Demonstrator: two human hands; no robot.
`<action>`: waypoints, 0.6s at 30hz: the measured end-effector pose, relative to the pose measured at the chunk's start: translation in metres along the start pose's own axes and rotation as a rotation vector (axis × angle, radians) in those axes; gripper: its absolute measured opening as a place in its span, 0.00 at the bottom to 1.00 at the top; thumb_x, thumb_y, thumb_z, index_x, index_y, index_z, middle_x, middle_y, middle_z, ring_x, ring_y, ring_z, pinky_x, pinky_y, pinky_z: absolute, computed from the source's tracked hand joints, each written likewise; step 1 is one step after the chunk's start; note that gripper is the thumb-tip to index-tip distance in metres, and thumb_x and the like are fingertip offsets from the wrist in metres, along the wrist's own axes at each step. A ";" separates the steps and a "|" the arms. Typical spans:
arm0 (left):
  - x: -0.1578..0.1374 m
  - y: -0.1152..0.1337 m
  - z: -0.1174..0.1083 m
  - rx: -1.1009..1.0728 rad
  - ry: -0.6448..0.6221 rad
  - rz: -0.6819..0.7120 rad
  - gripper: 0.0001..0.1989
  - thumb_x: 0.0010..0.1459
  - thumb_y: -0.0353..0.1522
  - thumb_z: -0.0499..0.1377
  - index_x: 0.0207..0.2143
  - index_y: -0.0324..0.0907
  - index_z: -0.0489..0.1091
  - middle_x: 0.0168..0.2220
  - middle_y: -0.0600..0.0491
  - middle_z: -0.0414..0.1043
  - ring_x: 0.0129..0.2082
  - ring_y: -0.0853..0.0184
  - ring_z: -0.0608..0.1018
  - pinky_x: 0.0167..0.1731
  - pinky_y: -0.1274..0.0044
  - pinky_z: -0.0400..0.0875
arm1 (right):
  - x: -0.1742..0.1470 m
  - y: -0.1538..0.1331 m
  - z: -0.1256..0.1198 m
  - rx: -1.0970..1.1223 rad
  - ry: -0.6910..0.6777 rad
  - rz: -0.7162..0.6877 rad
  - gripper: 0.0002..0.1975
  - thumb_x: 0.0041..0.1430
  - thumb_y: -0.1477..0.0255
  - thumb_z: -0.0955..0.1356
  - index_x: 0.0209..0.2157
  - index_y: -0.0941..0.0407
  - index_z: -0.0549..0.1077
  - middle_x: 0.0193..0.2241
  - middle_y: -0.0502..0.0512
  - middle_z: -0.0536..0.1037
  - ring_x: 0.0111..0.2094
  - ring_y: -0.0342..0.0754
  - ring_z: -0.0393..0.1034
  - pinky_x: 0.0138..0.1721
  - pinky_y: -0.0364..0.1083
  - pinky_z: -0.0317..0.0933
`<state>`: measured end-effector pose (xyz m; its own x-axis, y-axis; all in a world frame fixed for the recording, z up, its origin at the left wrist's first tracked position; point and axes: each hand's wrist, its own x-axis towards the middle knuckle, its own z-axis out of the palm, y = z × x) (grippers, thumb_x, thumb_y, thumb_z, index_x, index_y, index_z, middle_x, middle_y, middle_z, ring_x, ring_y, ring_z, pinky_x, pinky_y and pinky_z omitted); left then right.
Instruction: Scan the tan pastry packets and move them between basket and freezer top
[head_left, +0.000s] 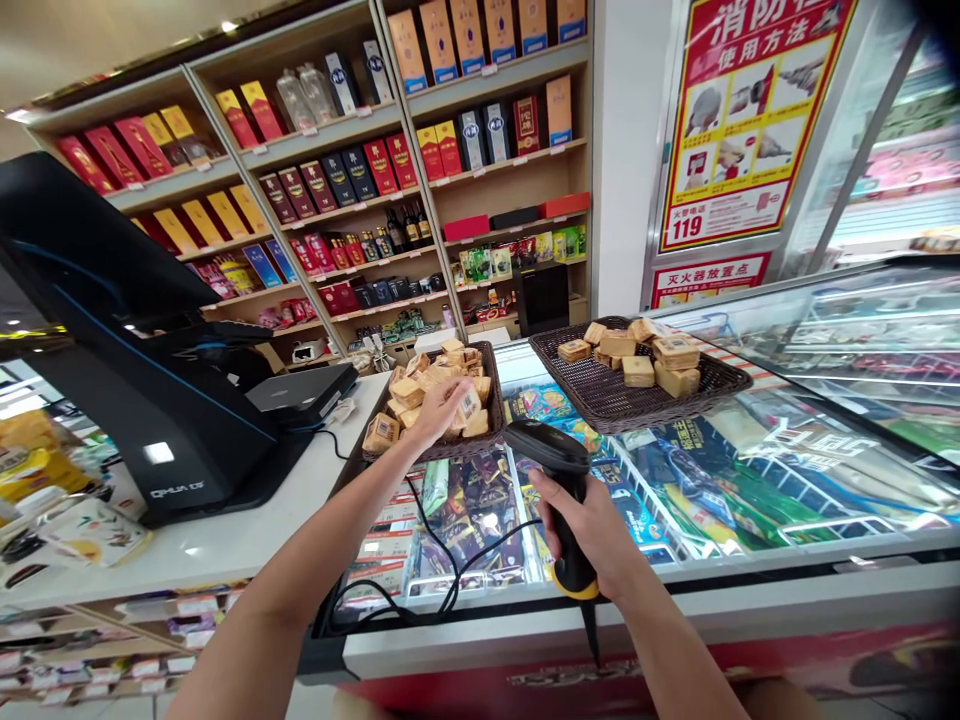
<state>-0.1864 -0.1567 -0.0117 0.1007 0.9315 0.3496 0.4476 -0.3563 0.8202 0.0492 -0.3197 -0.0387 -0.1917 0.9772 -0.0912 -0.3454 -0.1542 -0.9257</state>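
Observation:
My right hand point(589, 525) is wrapped round the handle of a black barcode scanner point(547, 447), whose head points left and whose cable hangs below. My left hand point(444, 408) reaches into the left wicker basket point(495, 405), its fingers closed at a small tan packet point(469, 402) with a white barcode label facing up. Several similar tan packets point(409, 391) are heaped around that hand. A second dark wicker basket point(600, 405) on the right holds a smaller group of tan packets point(638, 372), mostly toward its back and right.
Both baskets rest on the glass top of a chest freezer point(480, 530) full of packaged goods. A loose black cable point(450, 580) lies across the glass. At left, a black checkout terminal point(202, 440) stands on a white counter point(217, 560). Shelves of boxes point(360, 175) line the wall behind.

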 end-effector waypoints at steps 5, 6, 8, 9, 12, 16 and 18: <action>0.047 -0.010 -0.005 0.289 0.163 0.090 0.20 0.69 0.41 0.51 0.58 0.44 0.66 0.61 0.43 0.66 0.60 0.57 0.68 0.58 0.66 0.64 | -0.001 -0.003 -0.004 0.017 0.031 -0.003 0.26 0.48 0.49 0.74 0.21 0.57 0.65 0.15 0.44 0.66 0.12 0.37 0.59 0.14 0.39 0.53; 0.055 -0.013 -0.003 0.347 0.166 0.092 0.19 0.69 0.40 0.51 0.58 0.43 0.66 0.60 0.42 0.65 0.60 0.57 0.69 0.58 0.65 0.64 | -0.001 -0.004 -0.005 0.023 0.037 -0.001 0.26 0.48 0.49 0.74 0.21 0.57 0.65 0.15 0.44 0.66 0.11 0.37 0.59 0.14 0.39 0.52; 0.068 -0.018 0.002 0.462 0.138 0.087 0.17 0.67 0.38 0.55 0.55 0.41 0.68 0.57 0.43 0.68 0.57 0.57 0.71 0.57 0.62 0.66 | -0.001 -0.006 -0.008 0.036 0.049 0.002 0.26 0.47 0.49 0.74 0.21 0.57 0.65 0.16 0.44 0.66 0.11 0.36 0.59 0.14 0.38 0.51; 0.072 -0.020 0.005 0.518 0.117 0.081 0.17 0.66 0.38 0.57 0.54 0.41 0.69 0.56 0.44 0.70 0.55 0.57 0.73 0.55 0.61 0.68 | -0.001 -0.006 -0.010 0.041 0.055 0.001 0.26 0.47 0.49 0.74 0.21 0.57 0.65 0.16 0.44 0.66 0.11 0.36 0.59 0.14 0.38 0.51; 0.081 -0.021 0.013 0.664 0.078 0.056 0.17 0.65 0.38 0.59 0.53 0.40 0.70 0.54 0.46 0.71 0.50 0.60 0.76 0.50 0.61 0.73 | 0.002 -0.005 -0.021 0.054 0.071 0.001 0.27 0.47 0.49 0.74 0.20 0.56 0.65 0.15 0.44 0.66 0.11 0.36 0.58 0.14 0.39 0.52; 0.090 -0.012 0.023 0.803 0.100 0.019 0.11 0.64 0.34 0.58 0.48 0.45 0.73 0.48 0.46 0.75 0.49 0.57 0.76 0.50 0.62 0.71 | 0.009 -0.004 -0.038 0.072 0.070 0.012 0.27 0.45 0.48 0.75 0.21 0.56 0.65 0.15 0.45 0.66 0.12 0.37 0.59 0.14 0.39 0.53; 0.099 -0.006 0.033 0.846 0.114 0.021 0.10 0.64 0.31 0.57 0.46 0.47 0.74 0.47 0.47 0.76 0.50 0.55 0.75 0.50 0.63 0.70 | 0.011 -0.005 -0.044 0.081 0.086 0.003 0.27 0.45 0.48 0.75 0.21 0.56 0.65 0.15 0.45 0.66 0.12 0.37 0.59 0.14 0.39 0.53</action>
<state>-0.1497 -0.0601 0.0032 0.0469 0.8960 0.4415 0.9641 -0.1563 0.2148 0.0893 -0.3017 -0.0510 -0.1147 0.9851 -0.1283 -0.4185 -0.1650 -0.8931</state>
